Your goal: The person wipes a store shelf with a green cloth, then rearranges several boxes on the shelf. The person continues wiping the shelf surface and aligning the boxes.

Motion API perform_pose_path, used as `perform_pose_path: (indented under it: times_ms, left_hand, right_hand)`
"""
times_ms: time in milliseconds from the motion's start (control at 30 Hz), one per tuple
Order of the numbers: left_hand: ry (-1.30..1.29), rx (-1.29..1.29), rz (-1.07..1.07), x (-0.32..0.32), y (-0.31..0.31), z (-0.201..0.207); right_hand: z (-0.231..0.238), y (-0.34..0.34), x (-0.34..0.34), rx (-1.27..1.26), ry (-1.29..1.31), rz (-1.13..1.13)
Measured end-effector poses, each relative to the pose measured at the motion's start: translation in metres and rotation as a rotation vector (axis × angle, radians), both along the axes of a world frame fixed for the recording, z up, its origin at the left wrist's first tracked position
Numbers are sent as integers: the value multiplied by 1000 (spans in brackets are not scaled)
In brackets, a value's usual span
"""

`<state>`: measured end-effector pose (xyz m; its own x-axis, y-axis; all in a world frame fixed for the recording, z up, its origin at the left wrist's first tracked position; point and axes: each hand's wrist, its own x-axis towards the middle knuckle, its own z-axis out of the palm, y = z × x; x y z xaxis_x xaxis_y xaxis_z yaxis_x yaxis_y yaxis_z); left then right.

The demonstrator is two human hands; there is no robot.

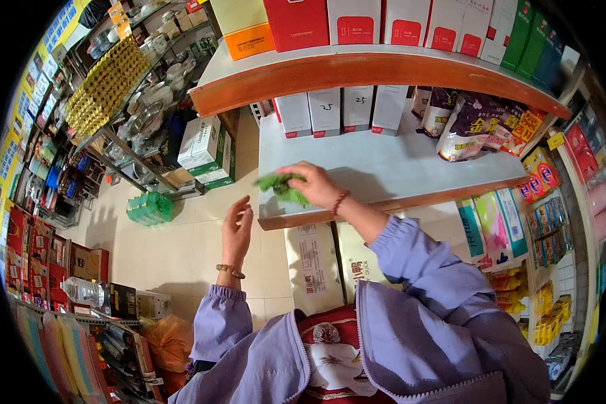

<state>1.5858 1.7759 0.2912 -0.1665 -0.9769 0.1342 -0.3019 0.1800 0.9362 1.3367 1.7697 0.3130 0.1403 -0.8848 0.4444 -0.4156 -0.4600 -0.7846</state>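
My right hand (pixel 316 186) is closed over a bunched green cloth (pixel 284 187) at the left end of the lower white shelf (pixel 377 168). Part of the cloth sticks out to the left past the shelf's corner, slightly blurred. My left hand (pixel 237 229) is held in the air just left of that corner, above the tiled floor, its fingers stretched out and nothing in them. Behind my right hand, several white-and-red boxes (pixel 325 111) stand in a row on the same shelf.
Purple-and-white bags (pixel 459 124) lie at the shelf's right end. Overhead juts the upper shelf's orange edge (pixel 384 73), loaded with boxes. Cartons (pixel 315 266) stand below the shelf. On the floor to the left are a green bottle pack (pixel 149 209) and a white-and-green carton (pixel 205 148).
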Motion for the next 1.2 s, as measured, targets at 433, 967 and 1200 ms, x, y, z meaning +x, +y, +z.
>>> perform_pose_path:
  times_ms: [433,967,1200]
  left_hand:
    - [256,73,-558,-103,73,74]
    - [353,256,-441,-105,147,70]
    - [197,140,-552,-56,134,26]
  right_hand:
    - [129,118,-74,356,-982,229]
    - [69,246,-106,363,-705,-197]
    - [30,192,-109,310,-163,-322]
